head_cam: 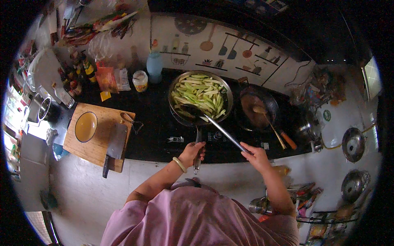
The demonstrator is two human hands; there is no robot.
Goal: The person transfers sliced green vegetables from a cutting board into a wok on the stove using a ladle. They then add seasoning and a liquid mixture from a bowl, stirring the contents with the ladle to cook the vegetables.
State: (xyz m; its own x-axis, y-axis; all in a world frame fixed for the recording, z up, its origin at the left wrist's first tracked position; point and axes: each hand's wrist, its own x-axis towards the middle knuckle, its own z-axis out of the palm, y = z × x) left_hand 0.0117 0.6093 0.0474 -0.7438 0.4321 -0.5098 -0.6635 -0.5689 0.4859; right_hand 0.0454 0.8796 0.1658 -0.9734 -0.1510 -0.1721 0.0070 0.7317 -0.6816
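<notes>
Pale green vegetable strips fill a round metal pan on the black stove. My left hand is closed around the pan's handle, which points toward me. In my right hand is the metal shaft of a long-handled cooking utensil. It slants up and left into the pan, where its dark head lies at the near side among the strips; shadow hides the head's exact shape.
Right of the pan sits a dark wok with a ladle in it. At left, a wooden cutting board carries a yellow bowl and a cleaver. A white-lidded jar, a blue container and sauce bottles line the back.
</notes>
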